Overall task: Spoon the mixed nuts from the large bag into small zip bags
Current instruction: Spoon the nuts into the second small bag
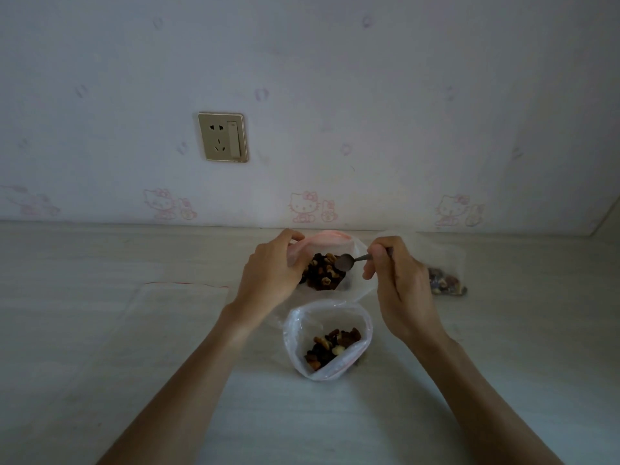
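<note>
Gripping the pink-edged rim of the large bag [330, 245], the left hand [268, 273] curls its fingers over the near-left side of the opening and holds it wide. Mixed nuts [322, 271] lie in the bag just to the right of this hand. The right hand [399, 283] pinches the handle of a small metal spoon [347, 262]; its bowl points left from the hand and sits over the nuts inside the large bag. Below and between both hands stands an open small zip bag [327, 340], partly filled. A second filled small bag [448, 283] lies on the table [134, 347] just right of the right hand. Flat clear bags [174, 307] lie left of the left hand.
</note>
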Tool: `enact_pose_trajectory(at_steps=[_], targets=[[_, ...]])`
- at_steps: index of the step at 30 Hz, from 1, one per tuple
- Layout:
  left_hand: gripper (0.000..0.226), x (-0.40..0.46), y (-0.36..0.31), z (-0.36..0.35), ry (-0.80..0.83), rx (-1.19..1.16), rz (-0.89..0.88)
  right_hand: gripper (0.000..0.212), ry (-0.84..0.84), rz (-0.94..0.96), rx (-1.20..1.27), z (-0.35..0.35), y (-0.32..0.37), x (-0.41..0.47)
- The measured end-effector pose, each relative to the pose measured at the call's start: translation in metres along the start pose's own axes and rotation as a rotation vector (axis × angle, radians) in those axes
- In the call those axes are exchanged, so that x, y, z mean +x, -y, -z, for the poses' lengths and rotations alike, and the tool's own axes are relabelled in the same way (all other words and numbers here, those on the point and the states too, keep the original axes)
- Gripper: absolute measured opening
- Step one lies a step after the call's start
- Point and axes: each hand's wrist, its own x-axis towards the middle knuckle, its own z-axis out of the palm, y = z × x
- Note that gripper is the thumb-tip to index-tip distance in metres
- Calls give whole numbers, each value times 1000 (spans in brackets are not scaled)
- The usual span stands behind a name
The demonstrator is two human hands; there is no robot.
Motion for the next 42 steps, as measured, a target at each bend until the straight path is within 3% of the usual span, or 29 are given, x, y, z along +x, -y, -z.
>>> enact_pose_trajectory(at_steps=[7,12,21,26,42], targets=[[35,4,9,-4,96,-35,213,41,59,-70,-100,-7,2,-1],[36,5,8,-6,114,-142,188,24,3,-316,69,-13,-6,1],[29,5,12,-7,121,-169,174,19,148,-593,343,-15,-6,1],[23,5,11,-5,103,-200,178,21,103,-745,470,-12,-3,1],[15,3,3,4,-42,-199,28,26,-18,-820,596,-5,-5,2]])
